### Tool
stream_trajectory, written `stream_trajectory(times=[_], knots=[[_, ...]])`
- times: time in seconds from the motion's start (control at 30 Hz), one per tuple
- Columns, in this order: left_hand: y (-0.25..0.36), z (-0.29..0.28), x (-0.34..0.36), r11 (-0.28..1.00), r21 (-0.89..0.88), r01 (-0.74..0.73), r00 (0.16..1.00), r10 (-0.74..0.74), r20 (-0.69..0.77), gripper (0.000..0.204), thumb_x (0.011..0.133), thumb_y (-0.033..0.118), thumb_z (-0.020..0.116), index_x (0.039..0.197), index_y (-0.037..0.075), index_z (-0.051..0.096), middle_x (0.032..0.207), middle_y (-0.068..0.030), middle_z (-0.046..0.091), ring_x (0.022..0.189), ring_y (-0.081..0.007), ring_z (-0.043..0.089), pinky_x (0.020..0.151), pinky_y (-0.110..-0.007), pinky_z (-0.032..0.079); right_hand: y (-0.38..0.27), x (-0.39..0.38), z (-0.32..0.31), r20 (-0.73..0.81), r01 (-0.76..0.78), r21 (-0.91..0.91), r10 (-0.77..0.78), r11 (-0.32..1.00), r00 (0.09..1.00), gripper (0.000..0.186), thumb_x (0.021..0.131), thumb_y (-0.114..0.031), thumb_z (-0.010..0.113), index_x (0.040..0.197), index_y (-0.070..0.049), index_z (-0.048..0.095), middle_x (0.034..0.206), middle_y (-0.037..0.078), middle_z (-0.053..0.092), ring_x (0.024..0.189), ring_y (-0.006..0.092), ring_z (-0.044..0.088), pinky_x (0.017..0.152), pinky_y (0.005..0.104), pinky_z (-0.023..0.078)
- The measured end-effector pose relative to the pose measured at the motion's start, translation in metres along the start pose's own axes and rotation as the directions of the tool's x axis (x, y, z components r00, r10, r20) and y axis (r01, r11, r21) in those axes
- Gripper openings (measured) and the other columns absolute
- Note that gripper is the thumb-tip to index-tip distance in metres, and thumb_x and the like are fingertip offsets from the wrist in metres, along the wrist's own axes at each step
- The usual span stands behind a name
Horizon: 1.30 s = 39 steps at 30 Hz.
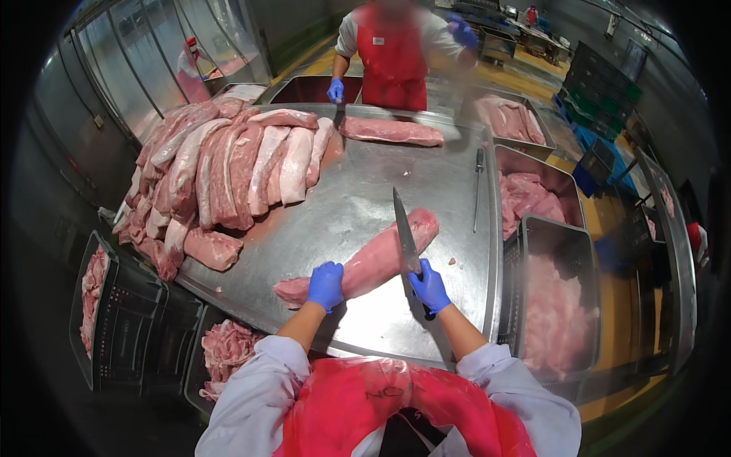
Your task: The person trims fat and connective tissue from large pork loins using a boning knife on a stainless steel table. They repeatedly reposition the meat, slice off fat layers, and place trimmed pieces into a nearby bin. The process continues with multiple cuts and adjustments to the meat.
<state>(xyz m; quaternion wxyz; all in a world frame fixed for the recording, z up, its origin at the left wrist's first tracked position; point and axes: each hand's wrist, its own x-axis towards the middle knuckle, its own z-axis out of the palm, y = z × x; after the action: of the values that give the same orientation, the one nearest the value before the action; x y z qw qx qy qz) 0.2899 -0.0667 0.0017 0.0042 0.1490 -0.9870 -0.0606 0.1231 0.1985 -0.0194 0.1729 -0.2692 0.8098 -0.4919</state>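
far left: black crate (129, 324) held pink meat trimmings. beside it, second black crate (195, 373) held more trimmings. heap of raw pork slabs (236, 171) covered left end of steel table (388, 171). blue-gloved left hand (326, 286) rested on left part of pork loin (373, 263), slantwise on near middle of table; cannot tell whether fingers gripped. blue-gloved right hand (430, 288) clamped on handle of knife (406, 236), blade over loin. at right, back bin (533, 148) held long slabs; steel bin (567, 179), pink pieces; grey bin (512, 278), pale trimmings.
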Motion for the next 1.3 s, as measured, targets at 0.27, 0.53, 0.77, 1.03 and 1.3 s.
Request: stream_trajectory(times=[0.27, 0.53, 0.77, 1.03, 1.3], knots=[[0.007, 0.012, -0.015, 0.999, 0.044, 0.002, 0.997, 0.002, -0.079, 0.032, 0.073, 0.013, 0.068, 0.104, 0.008, 0.06, 0.097, -0.0141, 0.062, 0.09, -0.0327, 0.064, 0.079, -0.046, 0.05, -0.04, 0.047, 0.021, -0.016, 0.111, -0.017, -0.112, 0.994, 0.994, 0.031, 0.093, -0.026, 0.062, 0.116, -0.007, 0.052, 0.076, 0.022, 0.066, 0.072, 0.0443, 0.066, 0.062, 0.0492, 0.049], [0.001, 0.005, -0.018, 0.995, 0.095, -0.034, 0.997, 0.04, -0.071, 0.037, 0.08, 0.017, 0.064, 0.115, 0.009, 0.056, 0.105, -0.014, 0.062, 0.092, -0.0306, 0.064, 0.08, -0.045, 0.049, -0.025, 0.011, 0.035, -0.042, 0.071, -0.044, -0.072, 0.997, 0.996, 0.027, 0.096, -0.018, 0.063, 0.117, -0.004, 0.053, 0.069, 0.013, 0.065, 0.055, 0.0226, 0.068, 0.052, 0.0357, 0.053], [0.006, -0.026, 0.012, 0.998, -0.062, -0.011, 0.991, 0.019, 0.132, 0.045, 0.078, 0.02, 0.07, 0.119, 0.01, 0.055, 0.11, -0.0144, 0.061, 0.102, -0.0328, 0.064, 0.088, -0.048, 0.05, 0.011, -0.019, 0.024, -0.109, -0.043, -0.042, 0.038, 0.998, 0.993, 0.027, 0.095, -0.015, 0.064, 0.117, -0.004, 0.052, 0.071, 0.012, 0.066, 0.055, 0.0197, 0.067, 0.05, 0.035, 0.053], [0.011, 0.008, 0.016, 0.999, -0.031, 0.026, 0.993, -0.022, 0.119, 0.053, 0.071, 0.031, 0.077, 0.116, 0.009, 0.058, 0.113, -0.0167, 0.061, 0.107, -0.0361, 0.063, 0.092, -0.05, 0.05, -0.009, 0.001, 0.004, -0.078, -0.106, -0.243, 0.089, 0.964, 0.993, 0.035, 0.099, -0.031, 0.059, 0.125, -0.01, 0.051, 0.095, 0.03, 0.068, 0.091, 0.0506, 0.065, 0.075, 0.0548, 0.051], [0.018, 0.006, 0.009, 0.999, 0.032, 0.001, 0.999, -0.002, 0.046, 0.051, 0.07, 0.024, 0.081, 0.111, 0.008, 0.056, 0.107, -0.0147, 0.058, 0.099, -0.0333, 0.062, 0.084, -0.048, 0.049, -0.085, 0.063, 0.02, -0.176, 0.255, -0.266, -0.307, 0.93, 0.935, 0.023, 0.098, -0.02, 0.058, 0.114, -0.004, 0.053, 0.085, 0.027, 0.068, 0.08, 0.0475, 0.066, 0.069, 0.0537, 0.051]])
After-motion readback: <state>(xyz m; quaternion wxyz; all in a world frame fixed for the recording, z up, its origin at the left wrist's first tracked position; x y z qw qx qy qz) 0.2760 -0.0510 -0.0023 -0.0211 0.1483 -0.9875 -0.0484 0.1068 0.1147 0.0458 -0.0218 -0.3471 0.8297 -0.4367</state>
